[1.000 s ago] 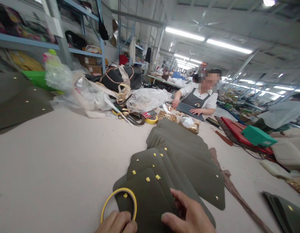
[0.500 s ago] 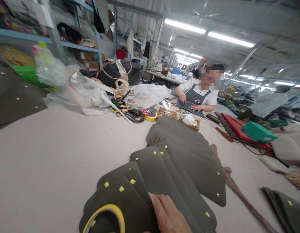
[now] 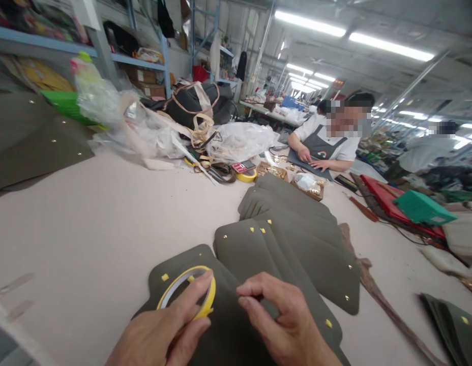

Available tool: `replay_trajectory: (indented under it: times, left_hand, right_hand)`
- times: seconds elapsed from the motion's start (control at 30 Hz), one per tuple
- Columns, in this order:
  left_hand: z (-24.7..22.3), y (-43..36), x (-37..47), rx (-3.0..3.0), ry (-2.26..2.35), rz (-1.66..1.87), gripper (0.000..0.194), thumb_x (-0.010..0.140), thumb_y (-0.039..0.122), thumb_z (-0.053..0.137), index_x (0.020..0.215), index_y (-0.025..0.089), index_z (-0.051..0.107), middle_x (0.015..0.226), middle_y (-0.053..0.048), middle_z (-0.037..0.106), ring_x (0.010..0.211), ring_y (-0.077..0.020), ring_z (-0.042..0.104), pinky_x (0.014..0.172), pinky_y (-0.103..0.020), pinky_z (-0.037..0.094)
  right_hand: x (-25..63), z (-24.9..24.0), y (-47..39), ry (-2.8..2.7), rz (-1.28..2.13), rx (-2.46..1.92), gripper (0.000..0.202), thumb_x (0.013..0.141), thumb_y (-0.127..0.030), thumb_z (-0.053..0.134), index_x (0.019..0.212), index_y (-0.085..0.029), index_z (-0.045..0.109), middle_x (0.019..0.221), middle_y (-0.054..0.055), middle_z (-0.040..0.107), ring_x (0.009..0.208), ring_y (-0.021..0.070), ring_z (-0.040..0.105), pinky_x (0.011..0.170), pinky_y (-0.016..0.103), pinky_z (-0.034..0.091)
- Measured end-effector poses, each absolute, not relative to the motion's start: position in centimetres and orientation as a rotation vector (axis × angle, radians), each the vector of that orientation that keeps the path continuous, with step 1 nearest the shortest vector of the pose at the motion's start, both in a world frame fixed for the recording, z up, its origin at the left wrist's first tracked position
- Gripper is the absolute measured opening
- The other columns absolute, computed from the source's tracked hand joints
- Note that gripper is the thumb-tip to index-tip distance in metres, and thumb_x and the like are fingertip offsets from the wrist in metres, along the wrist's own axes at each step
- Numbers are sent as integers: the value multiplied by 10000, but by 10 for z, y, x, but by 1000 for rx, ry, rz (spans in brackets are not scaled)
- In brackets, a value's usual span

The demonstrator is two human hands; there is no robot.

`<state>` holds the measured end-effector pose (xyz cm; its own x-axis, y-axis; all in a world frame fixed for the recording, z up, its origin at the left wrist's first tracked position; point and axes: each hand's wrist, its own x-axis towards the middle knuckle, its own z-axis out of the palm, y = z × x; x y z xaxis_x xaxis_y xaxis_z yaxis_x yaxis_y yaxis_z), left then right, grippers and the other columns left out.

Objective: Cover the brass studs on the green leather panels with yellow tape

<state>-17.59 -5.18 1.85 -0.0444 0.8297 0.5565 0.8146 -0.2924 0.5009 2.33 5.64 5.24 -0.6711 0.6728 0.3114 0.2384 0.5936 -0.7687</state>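
Observation:
A roll of yellow tape [image 3: 210,300] is gripped between the thumb and fingers of my left hand [image 3: 171,325]; a short loose end sticks out near the thumb. My right hand [image 3: 284,312] is just to the right, thumb and forefinger pinched together; whatever may be between the fingertips is too small to make out. Under both hands lie overlapping dark olive panels [image 3: 236,274] with rounded corners. Small yellow tape pieces [image 3: 165,277] and metal studs show on some of them. More such panels [image 3: 293,218] fan out farther back.
Across the table a co-worker [image 3: 327,137] handles a dark panel. Boxes of gold-coloured fittings [image 3: 308,185], another tape roll [image 3: 246,176] and plastic bags [image 3: 239,140] lie at the back. A brown strip [image 3: 388,310], a green box [image 3: 424,206] and a dark stack [image 3: 447,325] are at right.
My left hand has come into view and lifted the tape roll off the panels. My right hand has moved slightly right from the panel edge and now pinches. The view has shifted a little.

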Motion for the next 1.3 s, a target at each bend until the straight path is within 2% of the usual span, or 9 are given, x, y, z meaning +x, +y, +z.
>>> replay_trajectory:
  times: [0.1, 0.27, 0.5, 0.7, 0.8, 0.93, 1.07, 1.17, 1.3]
  left_hand:
    - [21, -41, -171, 2159, 1801, 1253, 458, 992, 372, 401, 1402, 181, 331, 752, 48, 734, 581, -65, 682, 570, -69, 512]
    - [14, -36, -169, 2301, 1805, 1183, 420, 999, 328, 381, 1377, 147, 353, 979, -39, 747, 834, -114, 721, 758, -132, 548]
    - [15, -32, -165, 2316, 1801, 1199, 294, 999, 306, 375, 1238, 171, 481, 890, -25, 741, 714, -113, 712, 665, -145, 556]
    - [19, -24, -169, 2269, 1611, 1207, 211, 979, 176, 356, 1040, 196, 558, 784, 18, 684, 715, -79, 684, 700, -119, 532]
    - [18, -19, -173, 2304, 1651, 1224, 231, 962, 133, 339, 951, 202, 559, 724, 23, 644, 661, -88, 660, 652, -145, 526]
    - [19, -11, -173, 2313, 1748, 1350, 210, 953, 108, 359, 932, 191, 551, 699, 22, 627, 620, -91, 636, 582, -165, 483]
    - [15, -7, -164, 2300, 1840, 1495, 152, 943, 107, 418, 961, 180, 550, 752, 4, 652, 687, -106, 640, 657, -187, 489]
    - [2, -4, -155, 2407, 1865, 1194, 204, 919, 91, 375, 911, 184, 556, 794, -26, 650, 740, -163, 626, 702, -275, 514]
    - [-17, 1, -146, 2508, 1876, 804, 167, 859, 83, 417, 872, 176, 555, 924, -73, 655, 873, -242, 611, 725, -371, 525]
  right_hand:
    - [16, 57, 55, -2227, 923, -560, 178, 863, -93, 550, 986, -191, 634, 810, 27, 670, 724, 134, 619, 668, 234, 496]
    - [7, 56, 54, -2373, 759, -431, 217, 871, -93, 529, 1046, -189, 615, 903, 67, 686, 819, 166, 624, 735, 265, 517]
    - [2, 43, 56, -2395, 534, -398, 145, 869, -81, 477, 885, -187, 576, 733, 42, 660, 653, 151, 593, 603, 242, 485]
    - [-7, 34, 59, -2304, 318, -420, 171, 792, -38, 486, 778, -191, 560, 629, 11, 635, 559, 134, 586, 530, 226, 444]
    - [-14, 35, 58, -2231, 440, -529, 173, 742, -47, 495, 725, -188, 593, 594, -2, 630, 522, 118, 583, 522, 211, 444]
    - [-25, 39, 66, -2059, 1008, -985, 131, 729, -135, 540, 634, -183, 617, 521, -27, 603, 459, 99, 552, 453, 184, 413]
    - [-29, 34, 102, -1837, 1426, -1188, 139, 771, -247, 578, 693, -147, 634, 526, -12, 610, 473, 122, 594, 468, 201, 466]
    - [-30, 26, 133, -1932, 1420, -1196, 207, 806, -315, 591, 748, -129, 661, 586, 6, 632, 505, 127, 614, 506, 218, 502]
    - [-40, 25, 151, -2273, 1181, -1206, 215, 857, -272, 536, 758, -144, 677, 604, 9, 654, 516, 125, 626, 502, 199, 450]
